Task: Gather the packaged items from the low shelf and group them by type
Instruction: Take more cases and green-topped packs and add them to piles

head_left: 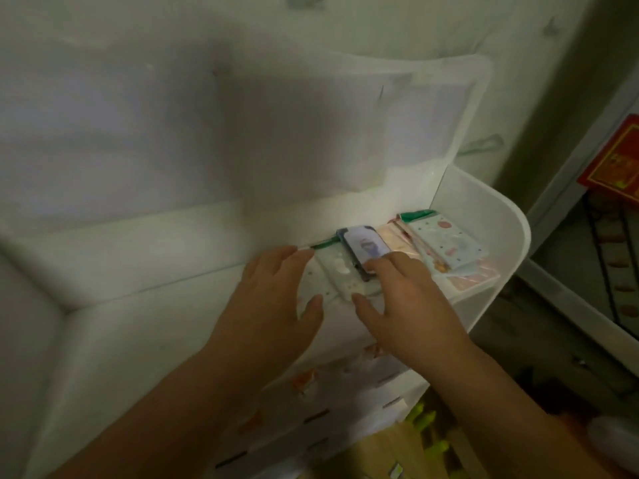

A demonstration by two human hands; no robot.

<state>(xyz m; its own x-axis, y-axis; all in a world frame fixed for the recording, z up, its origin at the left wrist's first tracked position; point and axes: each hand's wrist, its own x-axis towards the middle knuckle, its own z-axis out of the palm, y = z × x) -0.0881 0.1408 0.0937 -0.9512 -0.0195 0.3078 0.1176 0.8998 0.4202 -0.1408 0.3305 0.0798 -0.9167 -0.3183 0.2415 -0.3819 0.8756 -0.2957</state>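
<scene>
Small flat packets lie in a white translucent plastic shelf bin [511,243]. A white packet with a green top edge [332,274] lies between my two hands. A dark-edged packet with a pale blue picture [363,248] rests on it. To the right sit a pink packet [394,242] and a light packet with coloured dots [449,243]. My left hand [276,299] is spread flat, fingertips on the white packet's left side. My right hand [408,302] lies with fingers apart, fingertips touching the blue-picture packet's near end. Neither hand grips anything.
A raised translucent lid [477,108] stands behind the bin against the pale wall. Lower white drawers [345,409] with printed contents sit below. At right are a white frame [570,305], a red box [615,160] and a dark wire rack [608,271]. Green items [425,420] lie low.
</scene>
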